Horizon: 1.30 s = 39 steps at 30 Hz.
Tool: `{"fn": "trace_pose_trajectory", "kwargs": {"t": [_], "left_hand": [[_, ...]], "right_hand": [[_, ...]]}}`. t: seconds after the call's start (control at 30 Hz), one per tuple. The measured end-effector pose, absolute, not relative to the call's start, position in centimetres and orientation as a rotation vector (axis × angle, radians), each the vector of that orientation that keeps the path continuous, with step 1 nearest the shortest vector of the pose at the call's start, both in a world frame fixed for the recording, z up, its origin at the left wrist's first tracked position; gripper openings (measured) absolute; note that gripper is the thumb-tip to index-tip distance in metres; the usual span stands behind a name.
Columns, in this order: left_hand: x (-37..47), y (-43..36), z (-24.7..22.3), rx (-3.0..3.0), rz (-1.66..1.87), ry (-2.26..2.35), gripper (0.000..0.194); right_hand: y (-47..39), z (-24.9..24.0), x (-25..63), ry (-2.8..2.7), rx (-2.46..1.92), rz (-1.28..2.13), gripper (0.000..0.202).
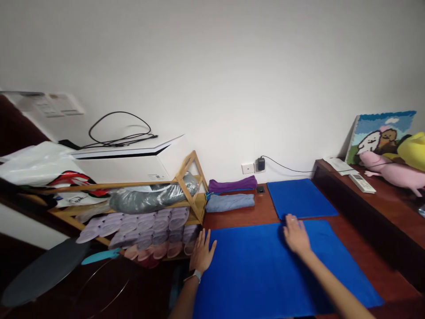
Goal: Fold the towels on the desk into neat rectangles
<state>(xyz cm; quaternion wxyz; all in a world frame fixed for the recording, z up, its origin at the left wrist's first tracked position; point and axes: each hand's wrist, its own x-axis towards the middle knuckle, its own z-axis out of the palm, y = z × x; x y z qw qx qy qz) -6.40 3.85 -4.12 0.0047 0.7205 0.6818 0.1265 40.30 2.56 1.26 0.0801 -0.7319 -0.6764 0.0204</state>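
Mat [245, 270] flat on desk [235, 218], just nearer than pad [300, 199]. Left hand [201, 253] at its left edge, fingers spread; right hand [296, 237] at its far edge, fingers loosely bent, nothing clamped. Possible creasing or overlap with pad from uneven pushing; possible skewing from one-sided drag.

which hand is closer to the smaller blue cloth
Right. The right hand is at the smaller blue cloth's near edge; the left hand is farther off, at the bigger cloth's left edge.
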Motion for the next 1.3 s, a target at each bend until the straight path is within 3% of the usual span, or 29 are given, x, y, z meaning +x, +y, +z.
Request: {"fn": "trace_pose_trajectory", "kwargs": {"t": [0.13, 0.23, 0.33, 0.57, 0.7, 0.87, 1.1, 1.2, 1.3], "left_hand": [[-6.4, 3.9, -4.2, 2.247, 0.366, 2.129, 0.072], [-6.4, 4.0, -4.4, 2.209, 0.366, 2.147, 0.072], [-6.6, 4.2, -4.6, 2.199, 0.394, 2.14, 0.073], [-6.9, 4.5, -4.9, 2.244, 0.431, 2.122, 0.072], [-7.0, 4.7, -5.1, 2.313, 0.425, 2.113, 0.072], [-6.8, 4.6, -4.8, 2.337, 0.396, 2.126, 0.07], [-6.3, 4.1, -3.8, 2.285, 0.378, 2.1, 0.072], [-6.2, 3.9, -3.7, 2.276, 0.378, 2.088, 0.072], [-6.3, 4.0, -4.1, 2.275, 0.42, 2.089, 0.071]], "right_hand": [[2.3, 1.4, 24.1, -2.32, -1.62, 0.357, 0.068], [2.1, 0.1, 19.5, -2.395, -1.473, 0.486, 0.07], [2.0, -1.2, 24.2, -2.365, -1.6, 0.48, 0.071], [1.2, -3.5, 51.2, -2.008, -2.28, 0.236, 0.073], [0.7, -5.0, 59.6, -1.841, -2.473, 0.167, 0.075], [0.5, -5.1, 59.7, -1.83, -2.493, 0.16, 0.076], [1.0, -1.3, 58.1, -1.777, -2.61, 0.267, 0.07], [2.2, 0.2, 53.5, -1.814, -2.563, 0.181, 0.067], [2.8, 1.4, 43.4, -2.007, -2.262, 0.1, 0.065]]}}
